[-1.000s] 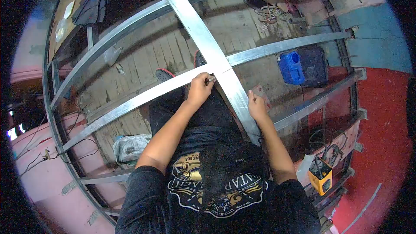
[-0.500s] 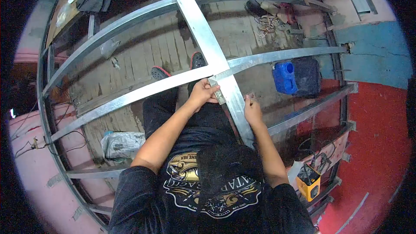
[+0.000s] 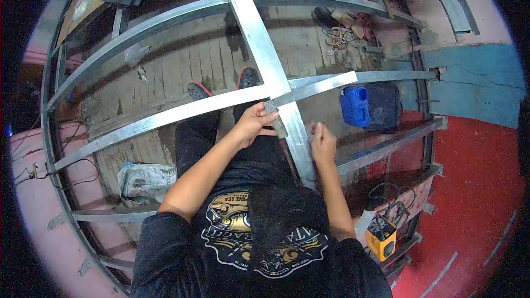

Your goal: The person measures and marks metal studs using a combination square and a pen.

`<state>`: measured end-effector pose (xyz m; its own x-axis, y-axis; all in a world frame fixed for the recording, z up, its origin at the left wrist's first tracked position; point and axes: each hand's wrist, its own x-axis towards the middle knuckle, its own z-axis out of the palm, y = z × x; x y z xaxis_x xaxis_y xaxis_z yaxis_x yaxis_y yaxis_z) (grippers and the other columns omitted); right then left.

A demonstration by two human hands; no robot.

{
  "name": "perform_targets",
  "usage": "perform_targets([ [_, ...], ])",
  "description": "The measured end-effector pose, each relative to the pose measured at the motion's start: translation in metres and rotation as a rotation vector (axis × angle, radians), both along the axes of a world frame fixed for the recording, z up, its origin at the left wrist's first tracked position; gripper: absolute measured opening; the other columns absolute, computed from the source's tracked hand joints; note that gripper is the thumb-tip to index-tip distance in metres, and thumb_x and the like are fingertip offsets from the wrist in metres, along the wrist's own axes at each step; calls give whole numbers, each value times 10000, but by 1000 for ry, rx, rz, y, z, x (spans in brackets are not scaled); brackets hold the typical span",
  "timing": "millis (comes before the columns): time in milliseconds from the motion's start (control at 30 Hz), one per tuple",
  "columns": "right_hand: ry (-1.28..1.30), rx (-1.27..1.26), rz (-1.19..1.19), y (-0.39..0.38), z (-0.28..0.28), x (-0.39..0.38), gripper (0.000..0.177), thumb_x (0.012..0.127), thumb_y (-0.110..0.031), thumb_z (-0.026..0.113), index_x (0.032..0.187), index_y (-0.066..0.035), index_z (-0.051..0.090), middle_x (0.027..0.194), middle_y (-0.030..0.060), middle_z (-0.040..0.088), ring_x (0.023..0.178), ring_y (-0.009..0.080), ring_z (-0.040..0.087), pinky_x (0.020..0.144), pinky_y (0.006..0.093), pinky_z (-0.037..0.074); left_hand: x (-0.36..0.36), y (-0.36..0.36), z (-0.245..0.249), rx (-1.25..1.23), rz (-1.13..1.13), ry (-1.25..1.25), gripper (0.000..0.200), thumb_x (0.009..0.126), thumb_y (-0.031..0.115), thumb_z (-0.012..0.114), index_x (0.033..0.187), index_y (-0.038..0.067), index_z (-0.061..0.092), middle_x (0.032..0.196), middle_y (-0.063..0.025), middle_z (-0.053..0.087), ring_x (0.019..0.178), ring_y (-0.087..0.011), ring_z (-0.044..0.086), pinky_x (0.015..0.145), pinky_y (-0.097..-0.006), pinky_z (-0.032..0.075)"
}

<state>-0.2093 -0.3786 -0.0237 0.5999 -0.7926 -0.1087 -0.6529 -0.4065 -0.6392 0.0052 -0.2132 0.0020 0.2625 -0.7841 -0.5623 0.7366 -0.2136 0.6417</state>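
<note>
My left hand [image 3: 255, 125] is closed around the stock of a try square [image 3: 279, 124], thumb on top. The square's blade [image 3: 323, 86] reaches out to the right, over a shiny metal tube [image 3: 301, 138] that runs from my lap away to the far side. The stock lies along the tube's left edge. My right hand [image 3: 323, 143] is raised just right of the tube, its thumb and index finger pinched together. Whatever may be between those fingertips is too blurred to make out.
Metal crossbars [image 3: 165, 118] form a frame around me over a plank floor. On the right are a blue jug [image 3: 354, 106], a dark case [image 3: 385, 107] and a yellow-and-black device [image 3: 381, 237] with cables. A whitish sack [image 3: 146, 181] lies at left; shoes and cords [image 3: 339, 36] lie farther back.
The square's blade now juts out at an angle over the crossbar to the right. My right hand has drawn slightly off the tube. The whole view has shifted slightly.
</note>
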Motion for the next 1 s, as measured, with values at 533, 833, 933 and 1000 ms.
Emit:
perform_targets([
  [533,-116,696,187,49,57,36,260,1019,-261,620,960,-23,710,650,8,652,607,73,558,576,257,404,-23,11,11,-85,153,51,269,962,155,703,1165,46,565,1063,-64,692,955,-170,695,828,-376,620],
  [833,-41,585,195,46,55,21,265,993,-272,662,896,-34,725,625,-13,629,576,51,490,547,253,374,-32,21,-5,-81,126,51,321,952,190,718,1222,82,581,1004,-36,704,927,-140,696,832,-363,587],
  [933,-43,549,213,51,54,20,257,991,-267,665,906,-34,734,625,-19,622,570,46,480,540,253,368,-33,26,-7,-102,140,39,315,951,191,719,1219,102,579,999,-30,705,924,-142,698,828,-365,584],
  [1000,-12,551,182,53,55,19,249,988,-260,670,933,-26,734,628,-21,620,573,49,483,547,249,369,-33,29,-9,-122,144,26,306,951,189,719,1208,105,576,999,-31,706,923,-144,698,830,-369,584],
])
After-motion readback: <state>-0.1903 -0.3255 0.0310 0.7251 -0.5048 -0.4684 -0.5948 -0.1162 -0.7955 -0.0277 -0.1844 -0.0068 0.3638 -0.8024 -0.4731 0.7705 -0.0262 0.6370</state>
